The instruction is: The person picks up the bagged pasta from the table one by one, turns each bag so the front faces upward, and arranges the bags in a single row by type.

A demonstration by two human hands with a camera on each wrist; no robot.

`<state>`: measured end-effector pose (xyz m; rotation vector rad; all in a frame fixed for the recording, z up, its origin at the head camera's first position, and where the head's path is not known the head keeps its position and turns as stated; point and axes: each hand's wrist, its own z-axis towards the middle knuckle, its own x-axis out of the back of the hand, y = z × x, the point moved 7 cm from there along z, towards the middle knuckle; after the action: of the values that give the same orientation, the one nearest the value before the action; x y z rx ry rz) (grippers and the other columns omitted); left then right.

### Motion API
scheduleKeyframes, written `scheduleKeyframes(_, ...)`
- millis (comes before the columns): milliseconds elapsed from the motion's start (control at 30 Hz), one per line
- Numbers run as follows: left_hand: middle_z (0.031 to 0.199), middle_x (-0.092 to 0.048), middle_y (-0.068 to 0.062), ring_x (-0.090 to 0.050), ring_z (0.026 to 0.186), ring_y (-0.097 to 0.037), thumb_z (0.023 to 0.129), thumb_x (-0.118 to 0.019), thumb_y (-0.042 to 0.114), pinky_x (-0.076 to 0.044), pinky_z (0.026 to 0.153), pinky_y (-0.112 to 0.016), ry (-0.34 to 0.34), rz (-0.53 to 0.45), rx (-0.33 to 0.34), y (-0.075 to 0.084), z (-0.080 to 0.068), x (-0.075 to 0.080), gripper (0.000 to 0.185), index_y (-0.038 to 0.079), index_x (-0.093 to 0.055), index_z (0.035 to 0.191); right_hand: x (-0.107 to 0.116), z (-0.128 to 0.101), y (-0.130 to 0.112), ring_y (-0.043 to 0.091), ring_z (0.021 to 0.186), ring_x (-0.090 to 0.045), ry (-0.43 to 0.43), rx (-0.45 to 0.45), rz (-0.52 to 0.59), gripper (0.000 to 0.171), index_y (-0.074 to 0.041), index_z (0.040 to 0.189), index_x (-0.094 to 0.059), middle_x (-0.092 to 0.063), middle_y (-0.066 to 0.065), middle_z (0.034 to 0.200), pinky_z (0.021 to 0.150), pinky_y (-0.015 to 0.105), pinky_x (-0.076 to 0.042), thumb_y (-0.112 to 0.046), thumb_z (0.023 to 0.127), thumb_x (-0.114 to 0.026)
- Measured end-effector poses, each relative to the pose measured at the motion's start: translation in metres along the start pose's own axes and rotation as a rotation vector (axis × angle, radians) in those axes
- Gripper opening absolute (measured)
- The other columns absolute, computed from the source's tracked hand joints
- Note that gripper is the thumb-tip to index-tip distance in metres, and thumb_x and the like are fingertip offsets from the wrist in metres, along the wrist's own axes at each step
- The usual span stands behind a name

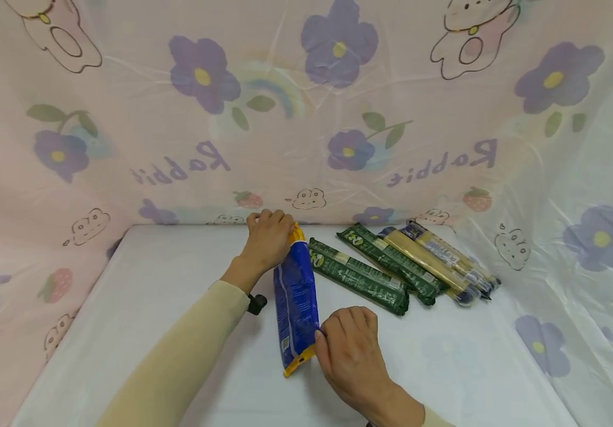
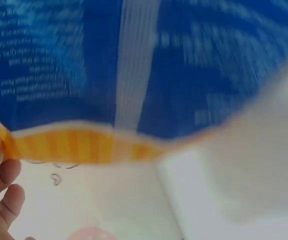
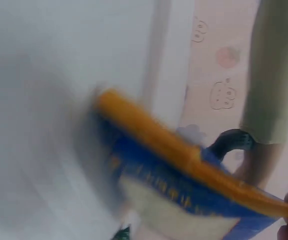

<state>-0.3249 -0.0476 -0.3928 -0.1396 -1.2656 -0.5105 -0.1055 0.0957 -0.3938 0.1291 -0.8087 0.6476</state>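
A long blue pasta packet (image 1: 295, 299) with orange ends lies lengthwise on the white table (image 1: 167, 279). My left hand (image 1: 267, 236) grips its far end near the back wall. My right hand (image 1: 350, 347) pinches the near end at its right edge. In the left wrist view the blue packet (image 2: 134, 65) and its orange seal fill the frame, with my fingers (image 2: 1, 192) at the left edge. The right wrist view, blurred, shows the near orange seal (image 3: 184, 155) of the packet.
Two green pasta packets (image 1: 362, 276) (image 1: 391, 261) lie diagonally to the right of the blue one. Beyond them are clear packets of spaghetti (image 1: 440, 261). A pink floral cloth (image 1: 306, 107) walls in the table at the back and sides.
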Motion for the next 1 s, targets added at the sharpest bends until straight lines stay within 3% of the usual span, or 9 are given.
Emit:
scheduleKeyframes(267,0.117,-0.068,-0.008,-0.059,0.114,-0.033,0.115,-0.045,0.024,-0.035,0.109,-0.063,-0.024,0.011,0.02,-0.003,-0.003,0.006,0.028,0.01,-0.068,0.123,0.011,0.007,-0.007,0.023,0.082,-0.052,0.113,0.088,0.037,0.026,-0.013,0.081,-0.056,-0.054,0.0,0.083,0.087,0.046,-0.037,-0.021,0.105,-0.049)
scheduleKeyframes(633,0.122,-0.069,-0.009,-0.058,0.117,-0.032,0.112,-0.047,0.027,-0.035,0.109,-0.062,-0.062,0.044,0.088,-0.006,-0.005,0.01,0.033,0.012,-0.069,0.13,0.005,0.008,-0.005,0.025,0.082,-0.054,0.087,0.077,-0.011,0.027,-0.012,0.081,-0.057,-0.055,0.002,0.082,0.083,0.045,-0.039,-0.025,0.104,-0.052)
scheduleKeyframes(900,0.12,-0.068,-0.008,-0.057,0.113,-0.034,0.108,-0.05,0.057,-0.035,0.105,-0.064,-0.118,0.075,0.146,0.001,0.0,0.017,0.052,0.013,-0.071,0.125,0.006,0.008,-0.008,0.025,0.08,-0.054,0.122,0.092,-0.012,0.026,-0.012,0.079,-0.056,-0.055,0.002,0.08,0.082,0.045,-0.039,-0.024,0.103,-0.052)
scheduleKeyframes(1000,0.12,-0.069,-0.009,-0.057,0.113,-0.033,0.106,-0.054,0.057,-0.036,0.105,-0.064,-0.13,0.092,0.147,0.003,0.002,0.018,0.051,0.012,-0.071,0.125,0.005,0.007,-0.009,0.025,0.08,-0.054,0.137,0.102,-0.007,0.026,-0.012,0.079,-0.056,-0.055,0.001,0.08,0.082,0.045,-0.039,-0.023,0.102,-0.053)
